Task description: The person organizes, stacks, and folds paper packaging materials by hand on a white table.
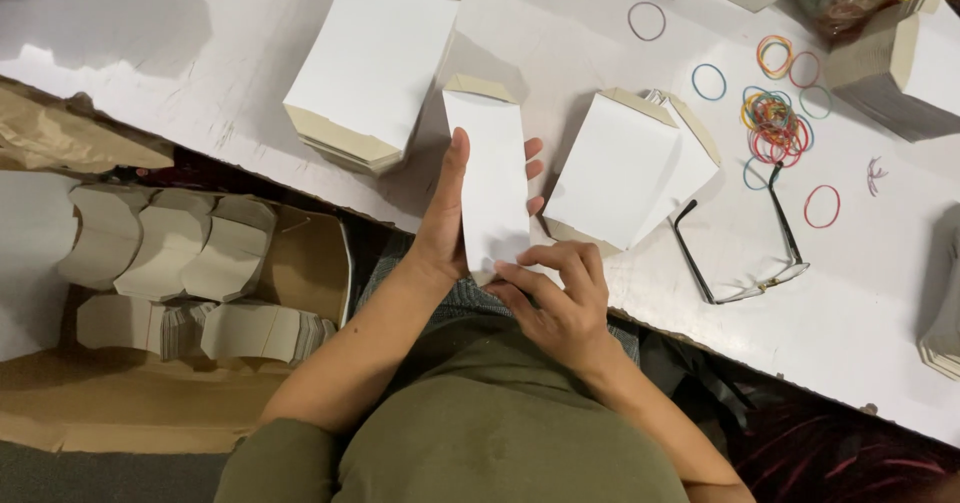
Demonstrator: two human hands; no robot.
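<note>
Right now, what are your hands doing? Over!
Left hand grips white envelope, upright. Right hand pinches its bottom edge. Envelope stacks beside; eyeglasses and rubber bands off right.

A bare strip of the white counter (560, 38) runs between the tall stack of white card blanks with tan flaps (370, 63) on the left and the smaller fanned stack of white blanks (625, 168) on the right; the narrow white blank (490, 178) held upright stands in that gap. Further right, black-framed spectacles (745, 243) and scattered coloured rubber bands (775, 118) clutter the surface. The counter's near right part, below the spectacles, lies open. On the left, a brown cardboard box of bundled blanks (180, 263) sits beside the counter edge.
</note>
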